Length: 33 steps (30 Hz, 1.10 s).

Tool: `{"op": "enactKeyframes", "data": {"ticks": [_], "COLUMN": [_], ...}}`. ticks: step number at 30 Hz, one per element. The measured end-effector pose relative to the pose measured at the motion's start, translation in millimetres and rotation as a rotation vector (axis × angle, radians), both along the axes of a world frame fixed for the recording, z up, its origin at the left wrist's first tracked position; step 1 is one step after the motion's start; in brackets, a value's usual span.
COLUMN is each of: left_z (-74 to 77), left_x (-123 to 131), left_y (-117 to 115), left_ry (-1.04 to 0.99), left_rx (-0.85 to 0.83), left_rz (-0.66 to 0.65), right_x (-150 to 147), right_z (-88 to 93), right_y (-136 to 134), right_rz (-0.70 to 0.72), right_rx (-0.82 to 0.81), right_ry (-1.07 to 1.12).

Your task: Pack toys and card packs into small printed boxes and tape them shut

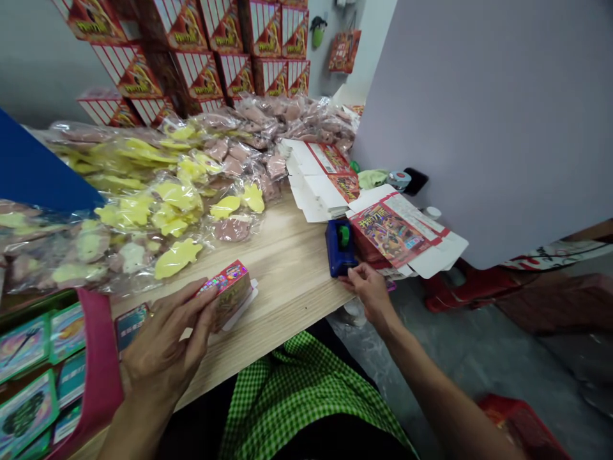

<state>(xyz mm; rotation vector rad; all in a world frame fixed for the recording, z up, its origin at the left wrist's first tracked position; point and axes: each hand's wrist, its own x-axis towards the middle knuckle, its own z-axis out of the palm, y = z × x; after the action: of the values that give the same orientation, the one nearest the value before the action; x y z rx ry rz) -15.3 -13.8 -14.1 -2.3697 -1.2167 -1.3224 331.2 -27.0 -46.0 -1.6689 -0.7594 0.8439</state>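
Note:
Under my left hand a small red printed card box rests on the wooden table, its white end flap sticking out to the right. The fingers of that hand are closed over the box's left end. At the table's right side my right hand is at the front end of a blue tape dispenser with a green core, thumb and forefinger pinched there. Whether a piece of tape is between those fingers is too small to make out. A dark card lies beside my left hand.
A pink-rimmed bin of cards stands at the left. Clear bags of yellow and pink pieces cover the table's back. Flat printed cartons overhang the right edge. Stacked red boxes line the wall; a blue panel juts in.

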Motion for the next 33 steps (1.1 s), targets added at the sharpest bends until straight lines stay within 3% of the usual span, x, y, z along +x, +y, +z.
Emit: {"op": "enactKeyframes", "data": {"ticks": [3,6,7,9,13,17,23,28,33], "left_z": [-0.8,3.7,5.8,10.0,16.3,18.0,11.9,15.1,23.3], "left_x": [-1,2,4,7,10,12,15,12,8], "left_y": [-2,-6,-7,-8,-8,-11,-12,-8,-9], "left_ry": [-0.004,0.007,0.009,0.024,0.073,0.033,-0.101,-0.024,-0.065], "left_rx": [-0.003,-0.010,-0.006,0.006,0.014,0.011,0.026,-0.065,-0.158], "left_rz": [0.015,0.026,0.020,-0.002,0.014,0.018,0.061,-0.063,-0.092], "right_x": [-3,-12,-18,-36,-92,-143,-169,-169,-173], "right_z": [-7.5,10.5,20.1,40.6,73.0,82.4,74.5,67.5,59.4], "right_y": [-11,-25,-29,-32,-21,4,26,26,23], "right_rz": [-0.033,-0.043,-0.006,0.203,0.718,0.920,0.900,0.861,0.833], "right_rx": [-0.005,0.081,0.128,0.196,0.289,0.285,0.216,0.132,0.196], "right_ry": [-0.067,-0.290,-0.393,-0.462,-0.052,0.296,0.319,0.327,0.369]}}
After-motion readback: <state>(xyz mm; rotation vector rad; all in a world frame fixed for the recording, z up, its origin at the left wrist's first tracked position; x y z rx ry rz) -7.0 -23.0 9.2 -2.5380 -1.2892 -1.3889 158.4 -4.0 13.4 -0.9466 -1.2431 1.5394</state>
